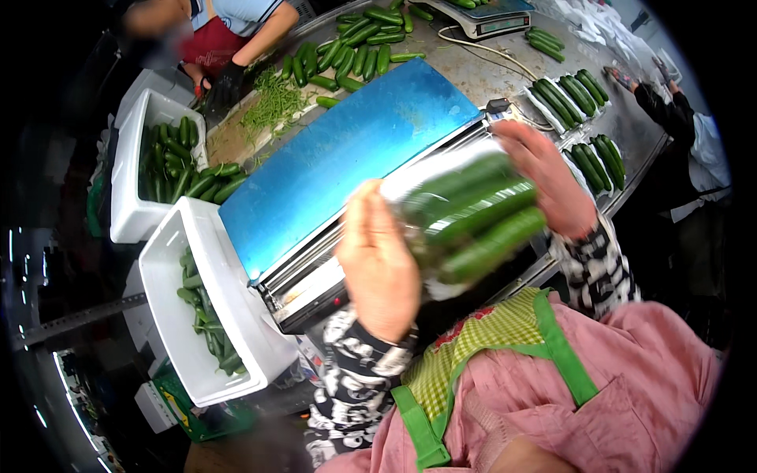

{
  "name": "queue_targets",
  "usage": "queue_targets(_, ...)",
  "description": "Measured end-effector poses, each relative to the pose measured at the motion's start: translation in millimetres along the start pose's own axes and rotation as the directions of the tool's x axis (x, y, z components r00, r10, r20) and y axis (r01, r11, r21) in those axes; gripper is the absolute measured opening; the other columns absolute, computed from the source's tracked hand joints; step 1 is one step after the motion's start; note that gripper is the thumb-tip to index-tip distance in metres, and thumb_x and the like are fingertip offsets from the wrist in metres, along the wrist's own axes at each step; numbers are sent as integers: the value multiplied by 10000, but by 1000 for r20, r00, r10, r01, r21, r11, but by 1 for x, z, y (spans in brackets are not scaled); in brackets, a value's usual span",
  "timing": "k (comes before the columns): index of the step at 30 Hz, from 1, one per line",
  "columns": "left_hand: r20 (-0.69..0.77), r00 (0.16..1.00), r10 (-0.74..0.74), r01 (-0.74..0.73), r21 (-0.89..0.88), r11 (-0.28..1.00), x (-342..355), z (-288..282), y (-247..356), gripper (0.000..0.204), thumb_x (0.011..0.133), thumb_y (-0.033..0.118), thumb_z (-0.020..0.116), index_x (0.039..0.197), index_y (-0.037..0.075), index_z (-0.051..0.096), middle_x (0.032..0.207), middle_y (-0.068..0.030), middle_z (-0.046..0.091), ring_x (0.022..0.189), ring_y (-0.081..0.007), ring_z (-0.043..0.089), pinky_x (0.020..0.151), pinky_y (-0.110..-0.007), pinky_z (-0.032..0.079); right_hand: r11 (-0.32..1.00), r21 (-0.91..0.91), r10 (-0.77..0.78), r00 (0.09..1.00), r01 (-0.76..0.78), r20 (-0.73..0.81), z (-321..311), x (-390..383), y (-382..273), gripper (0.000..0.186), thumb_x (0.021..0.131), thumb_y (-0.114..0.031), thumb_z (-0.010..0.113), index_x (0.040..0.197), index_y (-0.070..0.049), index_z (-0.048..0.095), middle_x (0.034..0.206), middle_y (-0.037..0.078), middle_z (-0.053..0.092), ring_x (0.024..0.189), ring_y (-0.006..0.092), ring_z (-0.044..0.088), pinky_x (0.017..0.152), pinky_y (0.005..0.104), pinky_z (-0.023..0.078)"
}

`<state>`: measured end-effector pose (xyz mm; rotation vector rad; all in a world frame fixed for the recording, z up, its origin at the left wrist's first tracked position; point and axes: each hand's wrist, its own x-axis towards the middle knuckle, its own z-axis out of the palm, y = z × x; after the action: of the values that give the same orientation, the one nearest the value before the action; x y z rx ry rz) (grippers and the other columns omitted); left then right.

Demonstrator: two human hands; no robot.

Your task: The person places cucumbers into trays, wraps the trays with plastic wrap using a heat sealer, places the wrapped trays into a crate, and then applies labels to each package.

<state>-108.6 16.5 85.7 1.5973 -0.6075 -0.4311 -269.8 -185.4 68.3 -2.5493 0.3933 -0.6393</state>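
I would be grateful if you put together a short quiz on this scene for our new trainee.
1. What do the left hand and the right hand hold between them?
2. True or false: the weighing scale stands on the far side of the blue panel, as the person sees it.
3. What colour is the glove beside the heap of thin green vegetables?
A. White
B. Black
C. Yellow

Key:
1. A film-wrapped pack of cucumbers.
2. True.
3. B.
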Motion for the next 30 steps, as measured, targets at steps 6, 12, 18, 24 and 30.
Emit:
queue_targets(6, -16, 1000, 21, -15, 290, 957, -76, 7, -31, 180, 964, 94, 523, 1074, 9, 638, 956, -144, 610, 878, -260, 596, 816, -361, 459, 774, 491, 349, 917, -399, 196, 41, -109, 6, 311, 973, -181, 444, 1172, 40, 534, 961, 104, 590, 854, 190, 572, 785, 321, 489)
queue_targets(12, -380, 788, -484, 410, -262, 874, -174, -28, -122, 243, 988, 57, 419, 1104, -53, 602, 1099, -128, 596, 967, -185, 585, 856, -289, 464, 647, 436, 298, 734, -625, 610, 119, -66, -32, 200, 930, -135, 464, 909, 7, 603, 686, 113, 587, 583, 229, 571, 585, 347, 480)
queue_targets(18, 17, 855, -519, 485, -383, 786, -210, -68, -78, 387, 991, 212, 483, 1187, -104, 587, 1105, -121, 666, 981, -175, 617, 876, -303, 484, 765, 486, -11, 747, -422, 665, 127, -75, -50, 213, 966, -202, 535, 989, -7, 617, 859, 175, 641, 778, 313, 611, 741, 356, 484)
queue_targets(24, 462, 782, -418, 347, 233, 908, -167, -50, -59, 735, 638, 350, 896, 1158, -53, 566, 1040, -142, 658, 956, -176, 621, 859, -324, 495, 835, 511, -303, 604, -205, 737, 113, -71, -74, 247, 987, -240, 503, 1013, -28, 627, 901, 177, 661, 822, 329, 649, 754, 397, 494)
queue_targets(30, 479, 741, -470, 538, -6, 843, -199, -23, -69, 694, 671, 284, 868, 1220, -22, 575, 1100, -118, 657, 1026, -171, 608, 956, -319, 455, 667, 668, -656, 686, 330, 315, 82, -35, -88, 399, 909, -159, 609, 1285, -41, 548, 1303, 165, 551, 1213, 364, 508, 1021, 435, 416)
